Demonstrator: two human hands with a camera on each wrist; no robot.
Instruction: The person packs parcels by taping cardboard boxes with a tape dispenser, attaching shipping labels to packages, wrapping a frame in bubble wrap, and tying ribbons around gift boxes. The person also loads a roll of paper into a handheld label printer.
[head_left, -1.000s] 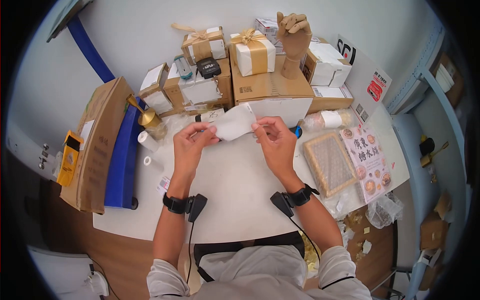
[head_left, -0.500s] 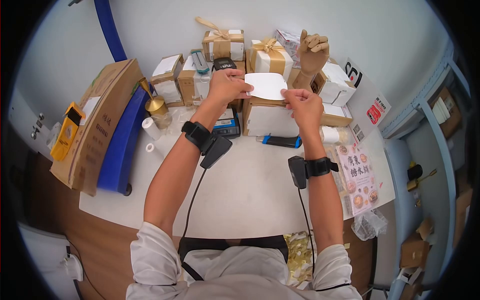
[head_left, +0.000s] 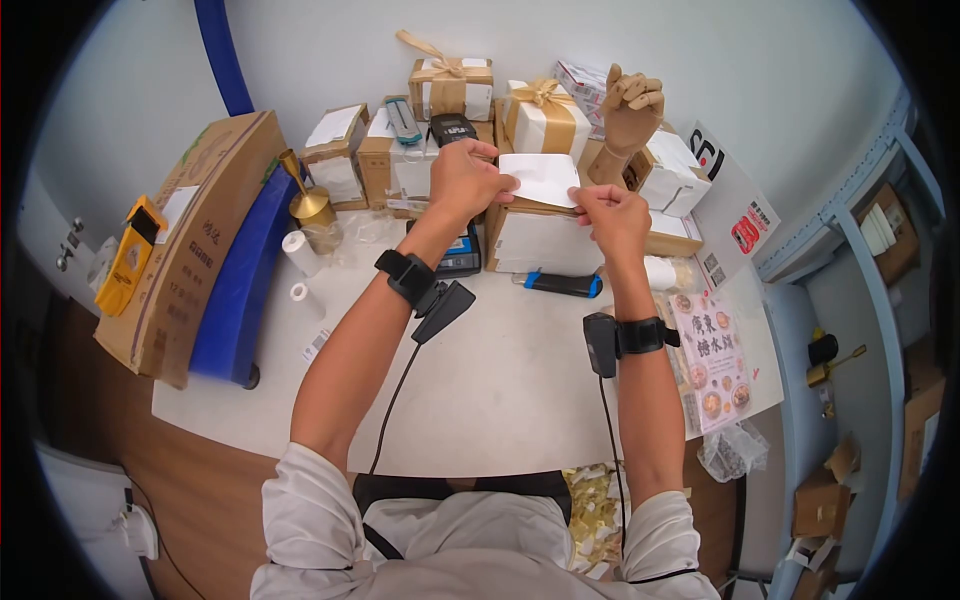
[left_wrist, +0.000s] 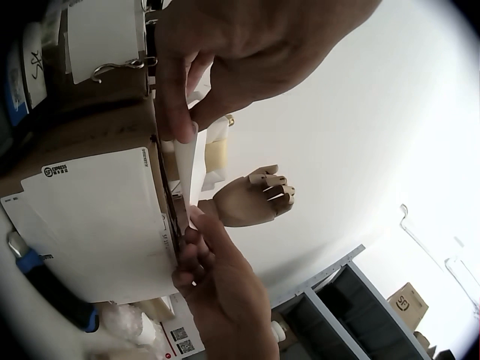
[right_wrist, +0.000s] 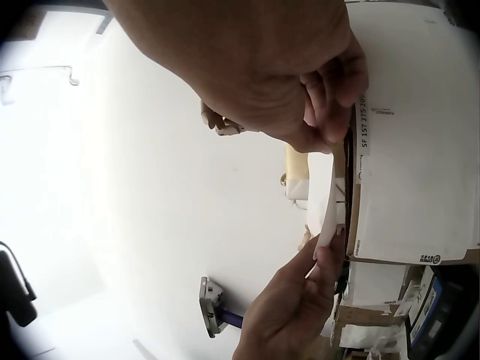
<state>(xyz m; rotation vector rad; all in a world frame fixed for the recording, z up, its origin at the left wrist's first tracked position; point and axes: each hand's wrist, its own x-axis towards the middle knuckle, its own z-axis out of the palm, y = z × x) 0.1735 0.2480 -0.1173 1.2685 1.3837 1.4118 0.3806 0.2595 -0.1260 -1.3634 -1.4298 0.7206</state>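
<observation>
A blank white sheet, label-like [head_left: 540,178], is stretched between both hands above the top of a cardboard box [head_left: 545,242] with a white-papered front. My left hand [head_left: 468,182] pinches its left end between thumb and fingers. At the lower right corner, my right hand [head_left: 615,218] pinches it in the same way. Seen edge-on in the left wrist view, the sheet [left_wrist: 193,169] bows slightly close over the box's top edge. Behind it stands a white gift box [head_left: 548,125] with a gold ribbon. A wooden mannequin hand [head_left: 632,115] rises beside that gift box.
A blue-and-black utility knife [head_left: 560,284] lies before the box, right of a dark blue-sided device [head_left: 461,255]. White paper rolls [head_left: 299,250] and a gold pot [head_left: 313,208] stand at left. A pink printed book [head_left: 712,355] lies at right.
Both hands carried the white sheet forward from over the table to above the box, flattening it out. In the last half second they shifted only slightly. The head view moved too.
</observation>
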